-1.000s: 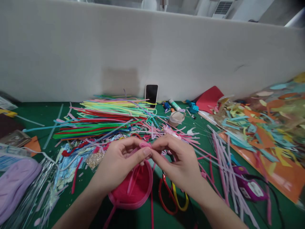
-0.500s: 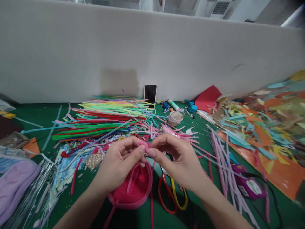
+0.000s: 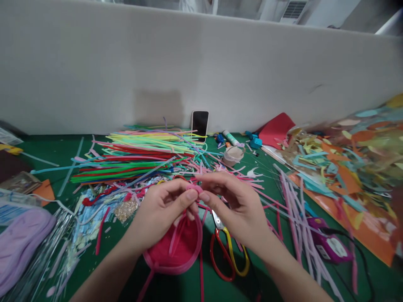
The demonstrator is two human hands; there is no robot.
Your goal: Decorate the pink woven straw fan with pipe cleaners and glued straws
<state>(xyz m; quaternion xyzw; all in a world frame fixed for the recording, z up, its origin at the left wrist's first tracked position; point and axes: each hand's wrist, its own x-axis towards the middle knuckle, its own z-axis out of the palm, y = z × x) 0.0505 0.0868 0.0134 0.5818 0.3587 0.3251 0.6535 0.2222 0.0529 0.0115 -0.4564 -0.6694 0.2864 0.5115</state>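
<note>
My left hand [image 3: 160, 212] pinches a small curled piece of pink pipe cleaner [image 3: 195, 188] between thumb and forefinger. From the other side, my right hand [image 3: 239, 207] has its thumb against the same curl and its forefinger bent over it, partly covering the piece. Under my left hand lies a dark pink round shape [image 3: 184, 253] edged with lighter pink pipe cleaner, a pink stem running off its lower left. Scissors [image 3: 231, 256] with red and yellow handles rest below my right hand, blades partly covered.
A heap of coloured pipe cleaners [image 3: 145, 155] lies behind my hands, near a phone [image 3: 200, 125] leaning on the white partition [image 3: 252, 75]. To the right are lilac pipe cleaners [image 3: 299, 226], a purple device [image 3: 329, 243] with a cable, and paper scraps [image 3: 340, 167]. Purple fuzzy material [image 3: 22, 243] lies left.
My right forefinger has lifted and straightened over the pink curl, and the curl has turned slightly in my fingers. More of the scissor blades shows. The view has shifted slightly.
</note>
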